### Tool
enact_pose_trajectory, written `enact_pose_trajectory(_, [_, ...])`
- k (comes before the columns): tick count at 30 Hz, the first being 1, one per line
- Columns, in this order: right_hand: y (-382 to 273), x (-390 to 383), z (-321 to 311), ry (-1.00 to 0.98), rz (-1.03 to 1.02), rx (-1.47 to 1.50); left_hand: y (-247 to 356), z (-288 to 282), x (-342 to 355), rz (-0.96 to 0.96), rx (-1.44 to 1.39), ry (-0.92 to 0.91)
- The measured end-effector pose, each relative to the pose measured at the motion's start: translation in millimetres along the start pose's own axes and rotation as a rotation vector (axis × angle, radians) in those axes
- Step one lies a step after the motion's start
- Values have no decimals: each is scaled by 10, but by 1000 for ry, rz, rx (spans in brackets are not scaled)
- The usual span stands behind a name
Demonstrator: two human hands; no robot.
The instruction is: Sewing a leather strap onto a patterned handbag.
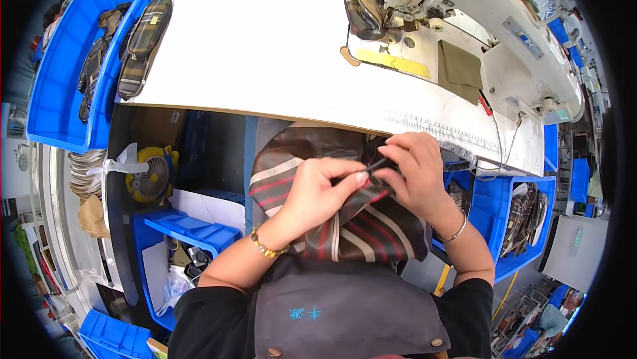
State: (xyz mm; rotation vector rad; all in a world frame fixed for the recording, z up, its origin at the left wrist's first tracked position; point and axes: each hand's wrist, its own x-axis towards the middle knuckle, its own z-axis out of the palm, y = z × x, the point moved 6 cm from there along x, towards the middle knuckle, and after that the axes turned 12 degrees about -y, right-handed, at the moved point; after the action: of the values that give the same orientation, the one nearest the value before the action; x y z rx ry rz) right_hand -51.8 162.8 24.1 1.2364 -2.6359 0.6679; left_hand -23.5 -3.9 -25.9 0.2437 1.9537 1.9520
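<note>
The left hand [318, 193] and right hand [417, 173] each had a closed, pinching grip on one slim dark piece [378, 165] above one creased, striped cloth [352, 243] in the lap. Fingers hid its ends; its material was unclear. The smooth white bench [265, 47] carried one sewing machine [494, 8], cut off above.

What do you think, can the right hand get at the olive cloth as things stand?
Probably yes: nothing tall seems to stand between the right hand and the olive cloth, just flat table. Its fingers are busy on a dark piece, though.
</note>
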Motion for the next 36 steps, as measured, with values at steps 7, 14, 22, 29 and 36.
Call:
enact_pose_trajectory(7, [234,125,88,-28,154,28,-222,-70,392,-99,13,50])
enact_pose_trajectory(14, [293,182,137,-4,180,-22,-311,-95,474,-75,-14,160])
enact_pose_trajectory(22, [324,202,170,40,166,-3,-337,-79,468,-63,-139,217])
enact_pose_trajectory(29, [331,200,189,31,160,23,-450,-75,472,-62,-192,194])
enact_pose_trajectory(36, [320,188,203,88,173,7,-470,-55,488,-10,-170,236])
